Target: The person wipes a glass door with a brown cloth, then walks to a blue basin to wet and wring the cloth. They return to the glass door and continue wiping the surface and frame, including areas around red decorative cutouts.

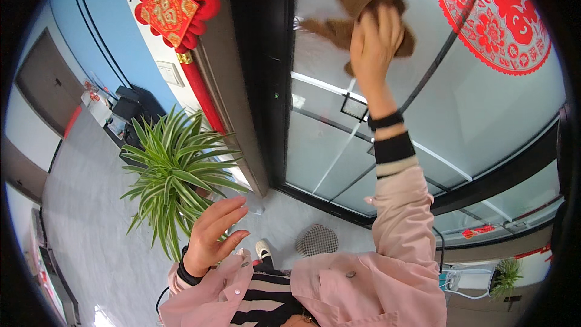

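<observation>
My right hand [376,41] is raised and presses a brown cloth [331,32] to the glass panel [490,118] of a black-framed door or partition. The cloth bunches around my fingers and is a little blurred. To the right of it, a round red paper-cut decoration [492,18] is on the glass. My left hand [215,236] is held low before my body, empty, with its fingers apart, close to the leaves of a spider plant [174,172].
A red knotted hanging ornament [170,11] hangs on the wall at the upper left, above a light switch [170,73]. A checkered round stool or cushion [317,240] is on the grey floor by the glass. A desk with black equipment [131,109] stands farther left.
</observation>
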Tool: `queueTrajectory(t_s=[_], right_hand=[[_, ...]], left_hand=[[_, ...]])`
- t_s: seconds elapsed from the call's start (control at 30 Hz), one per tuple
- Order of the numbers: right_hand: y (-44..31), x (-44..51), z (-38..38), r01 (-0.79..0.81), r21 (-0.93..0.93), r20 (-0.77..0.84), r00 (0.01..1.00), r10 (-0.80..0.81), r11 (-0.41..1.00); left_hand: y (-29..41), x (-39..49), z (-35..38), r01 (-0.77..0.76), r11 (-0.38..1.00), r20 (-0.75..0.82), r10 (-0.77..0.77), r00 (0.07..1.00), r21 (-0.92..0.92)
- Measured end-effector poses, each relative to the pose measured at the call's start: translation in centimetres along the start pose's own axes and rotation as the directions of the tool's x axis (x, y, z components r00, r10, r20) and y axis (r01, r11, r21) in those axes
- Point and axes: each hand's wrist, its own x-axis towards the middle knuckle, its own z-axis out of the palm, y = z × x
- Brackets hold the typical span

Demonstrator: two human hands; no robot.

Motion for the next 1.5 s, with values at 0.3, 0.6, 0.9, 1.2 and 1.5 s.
queueTrajectory(t_s=[0.3,0.6,0.9,1.2,1.5], right_hand=[[-10.4,-2.2,14.0,-0.121,0.071,0.168,0.98,0.108,0.99],[-13.3,-20.3,14.3,-0.058,-0.055,0.391,0.917,0.075,0.997],[-12.0,-37.1,7.3,0.098,0.14,0.87,0.462,-0.17,0.985],[-12.4,-17.1,8.2,-0.346,0.358,0.341,0.913,0.224,0.867],[-16.1,2.0,19.4,-0.165,0.349,-0.031,0.982,0.188,0.922]], left_hand=[[-2.4,-1.2,-3.1,0.164,0.986,-0.07,-0.161,0.984,0.038],[-5.6,-3.2,-5.5,0.299,0.943,-0.094,-0.288,0.953,0.147],[-6.7,-2.9,-6.6,0.255,0.957,-0.032,-0.253,0.967,0.139],[-7.1,-2.7,-8.4,0.13,0.989,-0.058,-0.127,0.99,0.063],[-8.8,-2.9,-10.1,0.18,0.98,-0.095,-0.172,0.981,0.086]])
